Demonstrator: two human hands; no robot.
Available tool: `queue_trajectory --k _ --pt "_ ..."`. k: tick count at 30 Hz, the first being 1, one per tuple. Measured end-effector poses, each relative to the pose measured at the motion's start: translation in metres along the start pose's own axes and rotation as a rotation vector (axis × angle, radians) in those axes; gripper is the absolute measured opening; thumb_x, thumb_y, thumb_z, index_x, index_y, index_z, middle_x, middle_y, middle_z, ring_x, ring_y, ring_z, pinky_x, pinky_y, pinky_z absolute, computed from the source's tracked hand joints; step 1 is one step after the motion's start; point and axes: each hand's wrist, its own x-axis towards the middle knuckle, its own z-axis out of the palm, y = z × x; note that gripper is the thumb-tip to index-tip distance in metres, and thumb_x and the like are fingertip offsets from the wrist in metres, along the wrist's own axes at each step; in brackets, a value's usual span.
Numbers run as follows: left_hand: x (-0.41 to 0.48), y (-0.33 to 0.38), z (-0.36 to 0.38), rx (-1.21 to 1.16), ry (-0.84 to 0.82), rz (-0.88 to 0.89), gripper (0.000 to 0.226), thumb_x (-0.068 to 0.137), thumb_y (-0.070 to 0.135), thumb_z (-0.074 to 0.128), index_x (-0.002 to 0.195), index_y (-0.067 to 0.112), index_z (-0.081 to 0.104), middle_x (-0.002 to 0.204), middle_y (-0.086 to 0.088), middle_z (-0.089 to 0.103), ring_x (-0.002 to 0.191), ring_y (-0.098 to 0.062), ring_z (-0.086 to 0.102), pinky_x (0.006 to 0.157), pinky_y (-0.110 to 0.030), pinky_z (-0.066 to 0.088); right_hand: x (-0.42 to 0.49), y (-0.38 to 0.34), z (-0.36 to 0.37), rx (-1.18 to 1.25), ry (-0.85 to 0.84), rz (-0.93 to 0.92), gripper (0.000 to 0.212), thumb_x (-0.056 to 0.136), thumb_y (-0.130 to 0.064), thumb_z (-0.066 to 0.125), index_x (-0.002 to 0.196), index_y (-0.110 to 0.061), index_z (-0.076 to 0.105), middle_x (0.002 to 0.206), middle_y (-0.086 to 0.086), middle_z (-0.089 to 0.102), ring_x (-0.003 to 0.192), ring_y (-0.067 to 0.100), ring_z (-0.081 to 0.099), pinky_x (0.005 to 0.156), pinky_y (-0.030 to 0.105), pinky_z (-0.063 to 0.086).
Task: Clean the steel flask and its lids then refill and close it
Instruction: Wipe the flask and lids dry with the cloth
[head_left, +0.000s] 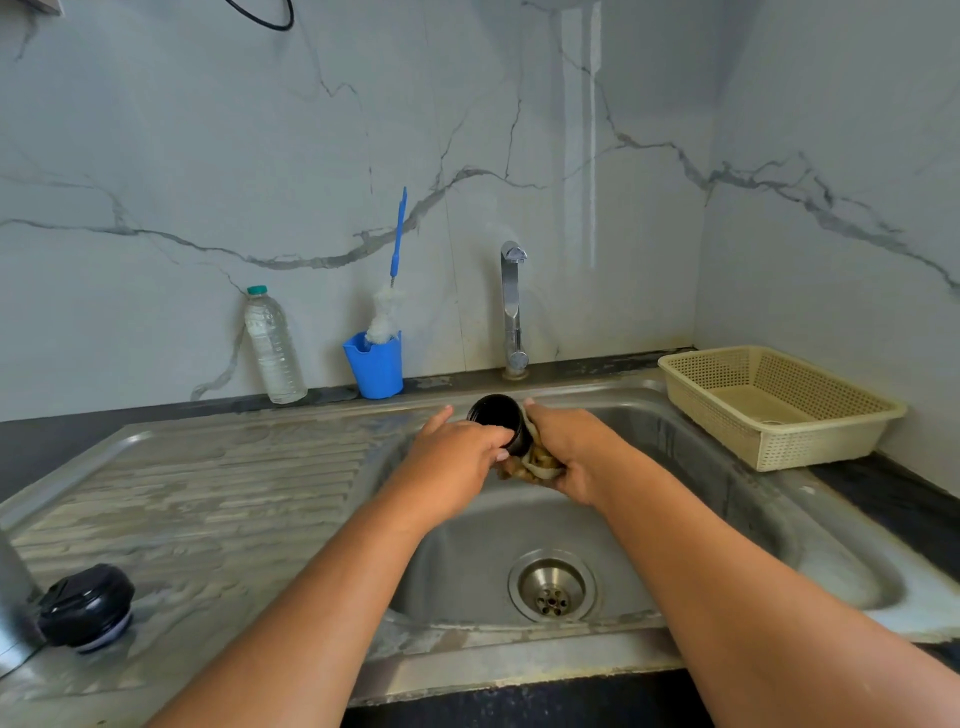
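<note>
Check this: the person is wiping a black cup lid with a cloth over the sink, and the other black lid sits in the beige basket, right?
No. The head view shows the other black lid on the drainboard left of the sink, not in the beige basket. The black cup lid and cloth part is right.

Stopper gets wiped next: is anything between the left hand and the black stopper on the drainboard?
Nothing visible does. The left hand holds the cup lid over the sink; only bare drainboard lies toward the stopper.
</note>
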Motion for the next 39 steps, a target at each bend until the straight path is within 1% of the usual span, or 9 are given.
queue_trajectory --k 4,6,10,15,19,21,26,35,39 --pt "0.0 -0.003 -0.001 0.008 0.023 0.021 0.028 0.108 0.015 0.048 0.081 0.022 0.049 0.086 0.0 0.061 0.099 -0.022 0.059 0.118 -0.032 0.027 0.002 0.002 0.007 -0.099 0.063 -0.155 0.03 0.1 -0.033 0.061 0.108 -0.006 0.071 0.095 0.019 0.076 0.093 0.035 0.075 0.088 0.054 0.06" --pt "-0.004 -0.001 -0.004 -0.075 0.024 0.054 0.03 0.107 0.015 0.05 0.078 0.019 0.047 0.078 0.006 0.05 0.094 -0.018 0.054 0.084 -0.029 0.041 0.0 0.0 0.006 -0.097 0.056 -0.214 0.026 0.101 -0.031 0.061 0.103 -0.007 0.072 0.097 0.02 0.076 0.096 0.037 0.074 0.087 0.056 0.06" --pt "-0.008 0.004 -0.007 -0.191 0.076 0.148 0.034 0.107 0.015 0.053 0.074 0.02 0.044 0.07 0.009 0.045 0.07 -0.008 0.045 0.059 -0.021 0.027 -0.002 -0.002 -0.004 0.114 -0.093 -0.206 0.034 0.104 -0.029 0.055 0.118 -0.001 0.069 0.105 0.022 0.074 0.086 0.032 0.072 0.076 0.045 0.062" --pt "-0.008 0.005 -0.005 -0.382 0.215 0.142 0.016 0.106 0.019 0.057 0.093 0.02 0.066 0.078 0.013 0.057 0.071 0.004 0.054 0.061 -0.013 0.035 -0.008 -0.004 -0.005 0.307 -0.285 -0.087 0.051 0.104 -0.045 0.05 0.127 -0.003 0.066 0.115 0.02 0.073 0.092 0.026 0.072 0.075 0.035 0.063" --pt "-0.005 0.005 -0.004 -0.342 0.243 0.112 0.018 0.106 0.017 0.056 0.096 0.011 0.069 0.084 0.009 0.058 0.083 -0.012 0.054 0.071 -0.019 0.039 -0.007 -0.004 0.001 0.265 -0.198 -0.044 0.062 0.098 -0.057 0.057 0.118 0.0 0.068 0.103 0.022 0.075 0.075 0.024 0.073 0.065 0.031 0.064" --pt "-0.002 0.0 -0.001 -0.255 0.194 0.089 0.025 0.106 0.013 0.055 0.081 0.015 0.057 0.078 0.002 0.055 0.081 -0.017 0.051 0.07 -0.023 0.035 -0.004 -0.001 0.001 0.164 -0.093 -0.063 0.056 0.098 -0.05 0.061 0.112 0.004 0.068 0.092 0.024 0.076 0.065 0.025 0.073 0.057 0.031 0.063" --pt "0.002 -0.013 0.0 -0.05 0.118 0.047 0.017 0.105 0.013 0.054 0.094 0.008 0.067 0.099 -0.012 0.064 0.098 -0.025 0.058 0.085 -0.041 0.05 0.008 0.006 0.005 -0.024 0.02 -0.238 0.044 0.091 -0.042 0.075 0.106 0.0 0.071 0.093 0.018 0.077 0.091 0.033 0.076 0.09 0.048 0.061" --pt "0.0 -0.001 -0.002 -0.033 0.323 0.278 0.012 0.095 0.005 0.068 0.085 0.003 0.074 0.088 -0.012 0.069 0.095 -0.027 0.063 0.081 -0.045 0.055 0.005 0.007 0.011 -0.011 -0.052 -0.3 0.016 0.102 -0.015 0.057 0.112 -0.011 0.069 0.096 0.017 0.074 0.082 0.027 0.073 0.067 0.036 0.061" --pt "-0.007 0.005 -0.004 -0.098 0.526 0.262 0.025 0.085 0.006 0.081 0.108 0.009 0.072 0.11 -0.003 0.062 0.109 -0.011 0.051 0.097 -0.018 0.044 0.003 0.004 0.011 -0.014 -0.045 -0.325 0.01 0.099 -0.017 0.063 0.102 -0.014 0.072 0.092 0.017 0.076 0.086 0.033 0.075 0.073 0.044 0.064"
